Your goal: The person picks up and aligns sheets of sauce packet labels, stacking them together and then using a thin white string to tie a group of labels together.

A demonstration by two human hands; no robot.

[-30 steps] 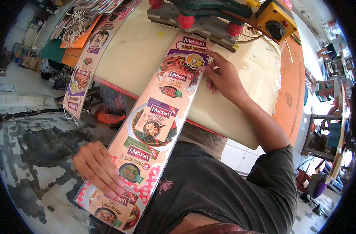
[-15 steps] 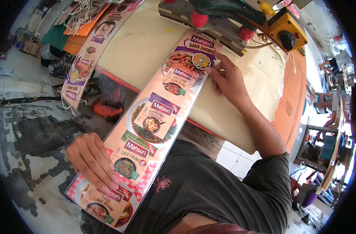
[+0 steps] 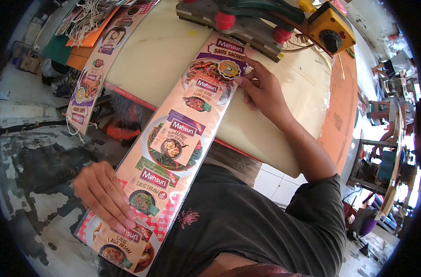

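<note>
A long, peach-coloured printed strip [image 3: 176,104] with food pictures, glossy as if plastic-covered, slants from the table down across my lap. Near its lower end, my left hand [image 3: 104,195] is closed over the left edge, fingers on the printed face and thumb hidden. At the upper right edge my right hand [image 3: 261,85] pinches the strip between thumb and fingers. The strip's top end lies close to the jaw of a heat-sealer-like press [image 3: 229,32], whose dark green arm and red knobs show above it.
A yellow control box [image 3: 331,28] with a black dial stands beside the press. The pale-covered table [image 3: 266,134] has an orange board [image 3: 337,106] along its right side. Another printed strip [image 3: 88,85] with white cords hangs over the left edge. Other people are at the far right.
The whole view has shifted slightly, so the strip, press and table appear a little further left. Both hands keep their hold on the strip.
</note>
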